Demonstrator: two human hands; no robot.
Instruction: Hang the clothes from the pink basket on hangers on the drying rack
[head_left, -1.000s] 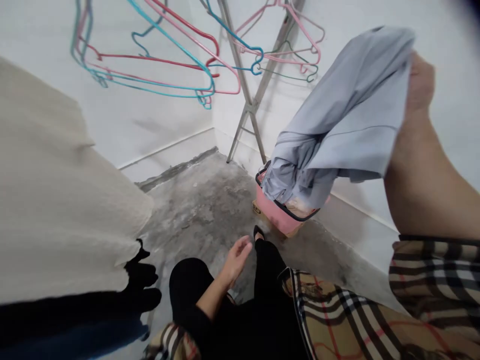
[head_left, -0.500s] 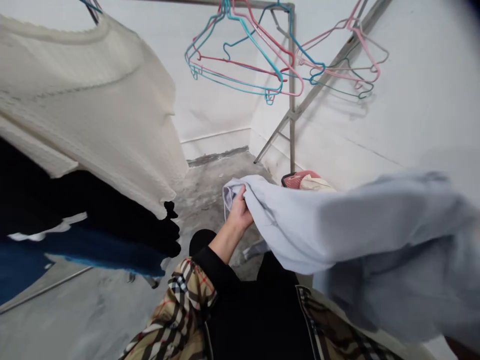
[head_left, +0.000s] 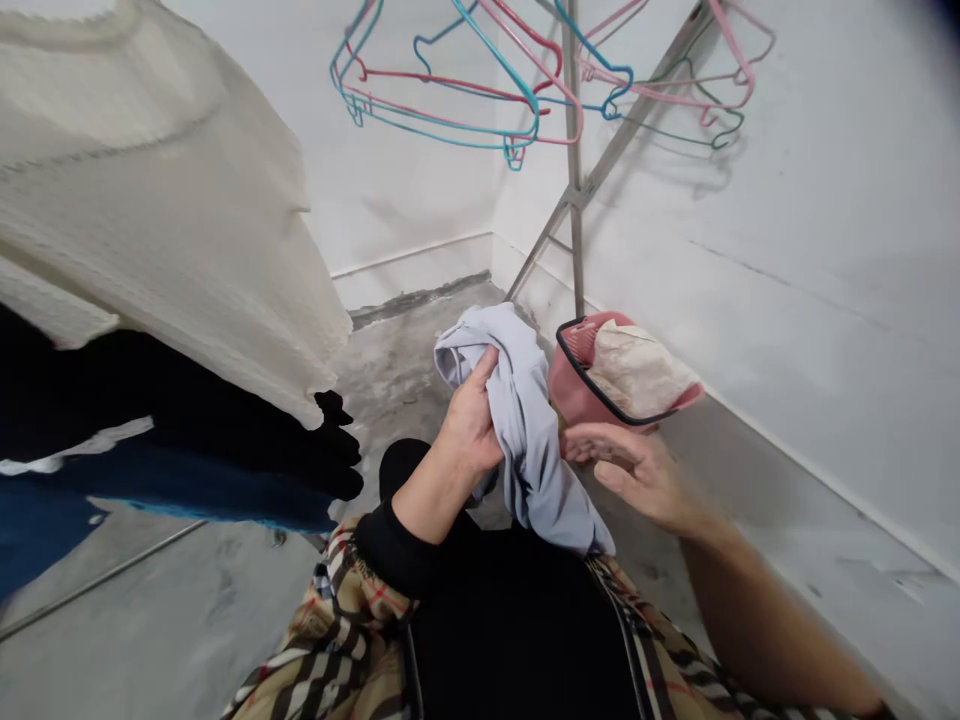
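A light grey-blue garment [head_left: 525,400] hangs bunched in front of my body, its lower part trailing toward my lap. My left hand [head_left: 472,420] is closed round its upper part, thumb on top. What kind of garment it is, I cannot make out from the folds. My right hand [head_left: 637,470] is just right of the cloth, apart from it, with fingers stretched out and nothing held. Beyond that hand stands a pink basket [head_left: 585,390] with a dark rim, and a cream cloth [head_left: 637,370] lies in it.
Coloured hangers [head_left: 450,110] hang overhead from a metal rack [head_left: 576,240] with crossed legs. At left hang a cream knit top [head_left: 187,220], black clothing [head_left: 225,400] and blue clothing [head_left: 202,490]. White walls [head_left: 810,250] meet in a corner above the grey concrete floor [head_left: 390,370].
The garment came from the raised right hand over the basket to the left hand, which gripped it. My right hand has since let go, and the cloth now hangs down near my lap.
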